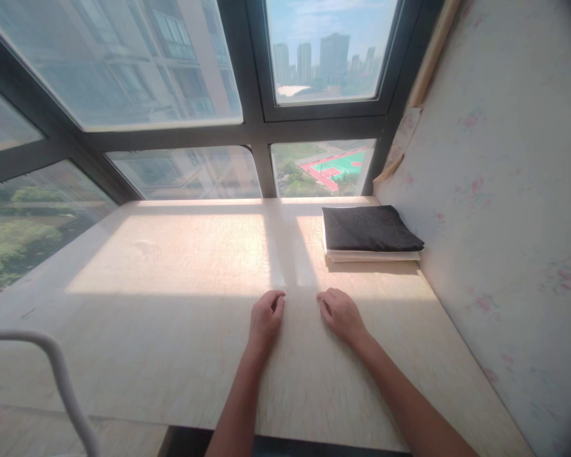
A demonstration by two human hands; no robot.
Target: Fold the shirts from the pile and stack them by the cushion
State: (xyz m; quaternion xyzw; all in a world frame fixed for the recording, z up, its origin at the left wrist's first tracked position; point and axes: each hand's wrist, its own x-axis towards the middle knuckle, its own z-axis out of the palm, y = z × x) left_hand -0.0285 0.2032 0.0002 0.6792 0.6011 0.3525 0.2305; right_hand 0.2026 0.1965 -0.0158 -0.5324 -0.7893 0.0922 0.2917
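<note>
My left hand [266, 315] rests on the pale, marble-patterned countertop [137, 355], its fingers curled in and nothing visible in it. Across a narrow gap, my right hand [341, 312] lies on the same surface, also loosely closed with nothing showing in its grip. Beyond my right hand, close to the wall, a folded black cloth [371, 228] lies on top of a flat white stack [375, 256], whose exact kind I cannot tell. Neither hand touches the cloth or the stack.
Dark-framed windows [254, 120] border the countertop at the back and left. A flower-patterned wall [495, 190] runs along the right. At the lower left, a curved grey-white tube [59, 368] rises in front of the countertop. Sunlight falls across the far half.
</note>
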